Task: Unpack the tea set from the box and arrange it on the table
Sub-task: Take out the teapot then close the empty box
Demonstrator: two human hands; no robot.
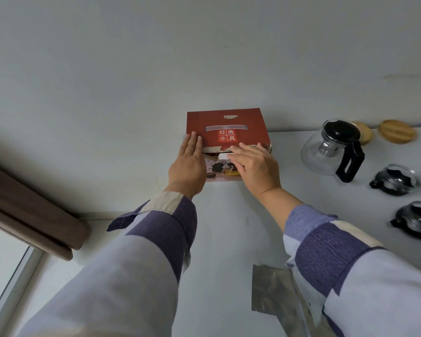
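White table [229,227], both hands flat on red box [229,122] (nothing gripped), glass teapot [326,152] right.

Both bare hands, the left hand [188,164] and right hand [255,166], emerge from long colour-blocked sleeves [136,263]: pale lilac, dark purple ribbed bands, cream cuffs.

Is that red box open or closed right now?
Nearly closed: the red box has its lid down, with a small gap showing under the right hand.

Brown curtain [32,210], silver foil sheet [270,290]
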